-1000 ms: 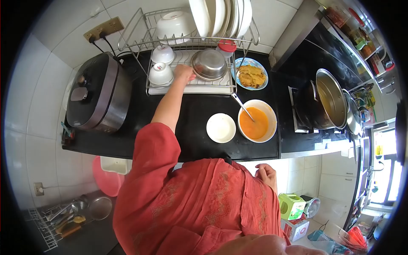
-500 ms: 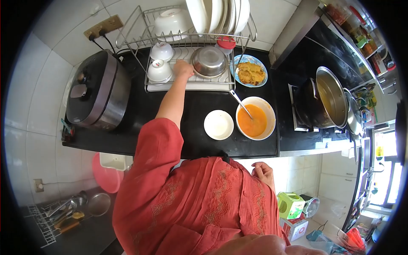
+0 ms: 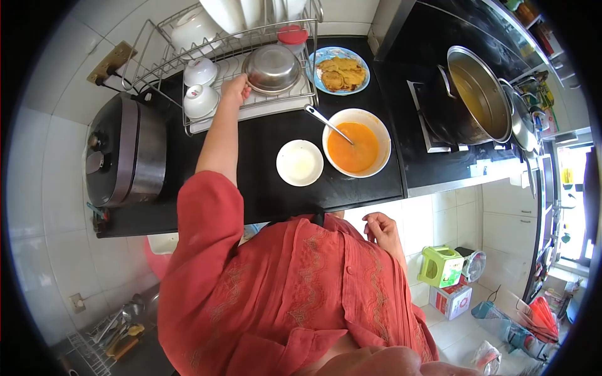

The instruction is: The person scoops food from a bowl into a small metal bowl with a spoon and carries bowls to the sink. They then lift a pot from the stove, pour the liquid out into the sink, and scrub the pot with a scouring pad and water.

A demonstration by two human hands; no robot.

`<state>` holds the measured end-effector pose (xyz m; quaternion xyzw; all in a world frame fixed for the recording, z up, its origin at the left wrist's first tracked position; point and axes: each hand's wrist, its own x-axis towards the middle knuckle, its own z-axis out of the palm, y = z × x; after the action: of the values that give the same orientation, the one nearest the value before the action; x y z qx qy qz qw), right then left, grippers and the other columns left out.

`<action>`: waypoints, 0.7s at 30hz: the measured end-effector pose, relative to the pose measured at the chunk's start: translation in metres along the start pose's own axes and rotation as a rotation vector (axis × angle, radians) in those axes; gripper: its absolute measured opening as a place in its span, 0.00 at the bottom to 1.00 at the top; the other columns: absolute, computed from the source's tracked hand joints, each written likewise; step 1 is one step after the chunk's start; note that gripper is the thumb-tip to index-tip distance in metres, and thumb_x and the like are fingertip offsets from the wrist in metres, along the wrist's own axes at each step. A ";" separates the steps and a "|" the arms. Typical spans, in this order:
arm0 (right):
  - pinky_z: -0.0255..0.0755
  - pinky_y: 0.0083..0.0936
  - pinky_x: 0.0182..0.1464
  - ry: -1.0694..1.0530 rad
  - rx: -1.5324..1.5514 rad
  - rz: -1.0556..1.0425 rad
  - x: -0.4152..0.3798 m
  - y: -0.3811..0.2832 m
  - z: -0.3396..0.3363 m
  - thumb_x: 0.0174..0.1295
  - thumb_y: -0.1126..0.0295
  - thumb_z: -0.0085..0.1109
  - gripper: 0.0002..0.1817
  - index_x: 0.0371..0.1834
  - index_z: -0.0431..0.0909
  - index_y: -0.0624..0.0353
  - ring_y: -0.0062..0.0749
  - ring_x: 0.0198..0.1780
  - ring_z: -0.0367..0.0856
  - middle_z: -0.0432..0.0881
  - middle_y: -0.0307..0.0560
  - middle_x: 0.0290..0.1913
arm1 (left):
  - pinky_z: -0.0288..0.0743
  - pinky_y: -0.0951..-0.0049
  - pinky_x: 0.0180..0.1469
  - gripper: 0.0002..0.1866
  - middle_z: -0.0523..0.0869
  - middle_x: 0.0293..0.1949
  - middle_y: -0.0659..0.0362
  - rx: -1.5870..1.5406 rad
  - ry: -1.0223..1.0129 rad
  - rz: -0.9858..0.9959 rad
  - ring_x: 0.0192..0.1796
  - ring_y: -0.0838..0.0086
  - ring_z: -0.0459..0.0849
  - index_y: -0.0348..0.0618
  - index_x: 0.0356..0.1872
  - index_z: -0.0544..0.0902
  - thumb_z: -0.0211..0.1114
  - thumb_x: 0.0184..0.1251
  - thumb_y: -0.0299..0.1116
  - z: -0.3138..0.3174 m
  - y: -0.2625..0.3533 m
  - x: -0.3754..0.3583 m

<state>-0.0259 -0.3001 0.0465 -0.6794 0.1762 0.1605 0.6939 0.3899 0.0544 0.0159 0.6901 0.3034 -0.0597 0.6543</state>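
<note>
My left hand (image 3: 236, 89) reaches into the lower tier of the wire dish rack (image 3: 285, 103). Its fingers are closed at the left rim of an upside-down stainless steel bowl (image 3: 272, 67). Left of the hand, two small white bowls, the nearer bowl (image 3: 200, 101) and the farther bowl (image 3: 200, 72), rest upside down. My right hand (image 3: 382, 230) hangs by my waist below the counter edge, fingers loosely bent and holding nothing. On the counter stand a shallow white bowl (image 3: 300, 163) and a larger bowl of orange liquid (image 3: 354, 149) with a spoon (image 3: 326, 122) in it.
A blue plate of browned flat food (image 3: 340, 71) sits right of the rack. Farther right, a large pot (image 3: 476, 94) stands on the stove. An electric pressure cooker (image 3: 125, 150) occupies the left end. White plates and a large bowl fill the upper tier.
The view has shifted, so the counter sits farther left and higher. My left hand has closed at the steel bowl's near-left rim. My right hand remains by my waist.
</note>
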 end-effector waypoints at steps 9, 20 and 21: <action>0.61 0.13 0.20 0.006 0.006 -0.066 0.018 0.002 -0.012 0.67 0.67 0.52 0.10 0.37 0.78 0.62 0.13 0.19 0.67 0.75 0.34 0.20 | 0.79 0.76 0.24 0.07 0.81 0.29 0.54 0.060 -0.188 0.131 0.28 0.71 0.84 0.31 0.34 0.75 0.51 0.66 0.26 0.008 0.033 -0.028; 0.64 0.14 0.19 -0.015 0.105 -0.047 0.041 -0.003 -0.027 0.69 0.59 0.49 0.18 0.46 0.76 0.66 0.17 0.18 0.70 0.79 0.41 0.24 | 0.83 0.71 0.41 0.07 0.82 0.37 0.48 -0.605 -0.364 0.010 0.39 0.66 0.85 0.29 0.40 0.73 0.50 0.66 0.22 -0.045 -0.013 -0.067; 0.64 0.14 0.19 -0.033 0.099 -0.048 0.045 -0.005 -0.027 0.69 0.59 0.49 0.18 0.46 0.76 0.66 0.17 0.18 0.70 0.79 0.41 0.24 | 0.83 0.71 0.40 0.06 0.83 0.37 0.49 -0.658 -0.369 -0.008 0.39 0.68 0.84 0.30 0.40 0.74 0.51 0.66 0.23 -0.054 -0.021 -0.076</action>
<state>0.0157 -0.3283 0.0296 -0.6457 0.1558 0.1462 0.7331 0.3003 0.0784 0.0413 0.4194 0.1861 -0.0851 0.8845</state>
